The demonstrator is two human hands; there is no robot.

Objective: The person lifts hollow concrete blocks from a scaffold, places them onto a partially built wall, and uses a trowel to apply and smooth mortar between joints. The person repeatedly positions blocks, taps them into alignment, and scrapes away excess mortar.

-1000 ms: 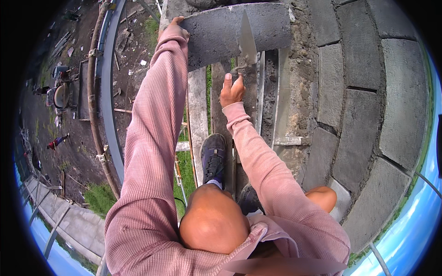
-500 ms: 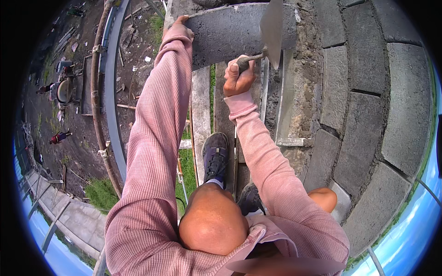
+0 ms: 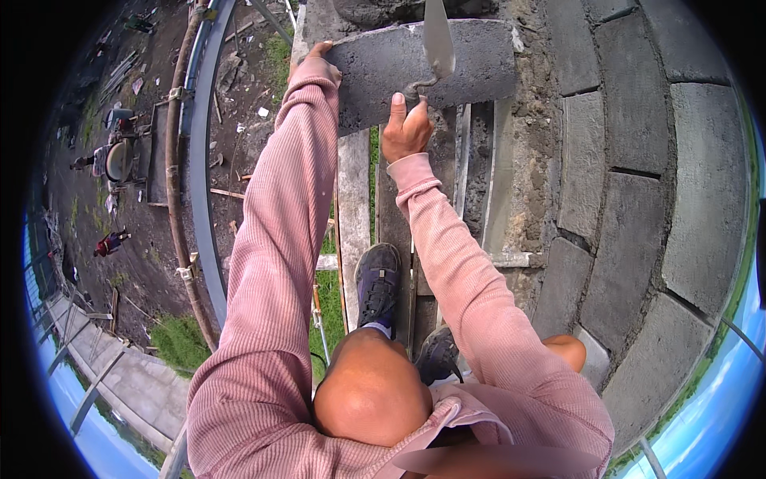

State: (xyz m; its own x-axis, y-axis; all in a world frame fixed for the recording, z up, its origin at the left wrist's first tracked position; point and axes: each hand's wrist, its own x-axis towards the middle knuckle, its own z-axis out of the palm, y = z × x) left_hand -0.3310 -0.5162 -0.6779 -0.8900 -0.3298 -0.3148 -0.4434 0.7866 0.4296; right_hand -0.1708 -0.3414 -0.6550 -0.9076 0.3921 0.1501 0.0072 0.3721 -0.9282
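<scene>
Across the top of the view lies a grey concrete block (image 3: pixel 375 76). My left hand (image 3: pixel 317 65) is closed on its left end, with the thumb at the upper corner and the other fingers mostly hidden. In my right hand (image 3: pixel 407 128) is the handle of a brick trowel (image 3: pixel 438 44), gripped in the fist with the thumb up along it. The trowel's pointed metal blade stands in front of the block, tip toward the top edge; whether it touches the block I cannot tell.
Rows of mortared concrete blocks (image 3: pixel 618 239) form a wall on the right. Wooden planks (image 3: pixel 353 207) lie under my shoe (image 3: pixel 378 279). Left of them run a metal rail (image 3: pixel 196 152) and a bamboo pole (image 3: pixel 172 152); far below, a cement mixer (image 3: pixel 118 162) and a person (image 3: pixel 110 243) are on the ground.
The trowel blade has swung left and turned, and my right hand has shifted slightly left and down. The block tilts a little differently and sits lower in view, my left hand still on it.
</scene>
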